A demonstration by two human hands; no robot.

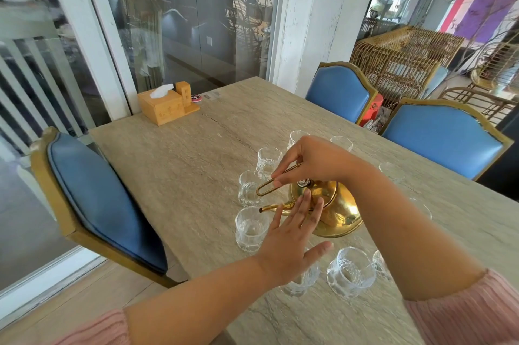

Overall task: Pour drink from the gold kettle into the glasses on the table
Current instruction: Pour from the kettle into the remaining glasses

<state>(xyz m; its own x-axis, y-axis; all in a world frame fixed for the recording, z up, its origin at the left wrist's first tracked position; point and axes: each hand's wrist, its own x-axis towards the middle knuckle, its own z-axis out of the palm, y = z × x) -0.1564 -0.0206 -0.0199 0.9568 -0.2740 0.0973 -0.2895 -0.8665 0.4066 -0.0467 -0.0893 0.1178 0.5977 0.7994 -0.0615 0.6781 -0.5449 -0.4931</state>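
Note:
The gold kettle (pixel 338 211) hangs tilted to the left above the table (pixel 182 165), its spout tip over the rim of a clear glass (pixel 250 228) that holds some clear liquid. My right hand (pixel 314 160) grips the kettle's thin wire handle from above. My left hand (pixel 292 243) is flat with fingers spread, its fingertips pressing on the kettle's lid. Several other clear glasses ring the kettle: two at the left (pixel 248 188) (pixel 268 162), others behind my right hand, and some at the near side (pixel 351 271).
A wooden tissue box (pixel 164 106) with a small holder stands at the table's far left corner. Blue padded chairs stand at the left (pixel 104 204) and at the right (pixel 446 145) (pixel 338 91). Glass doors lie behind, wicker furniture at the back right.

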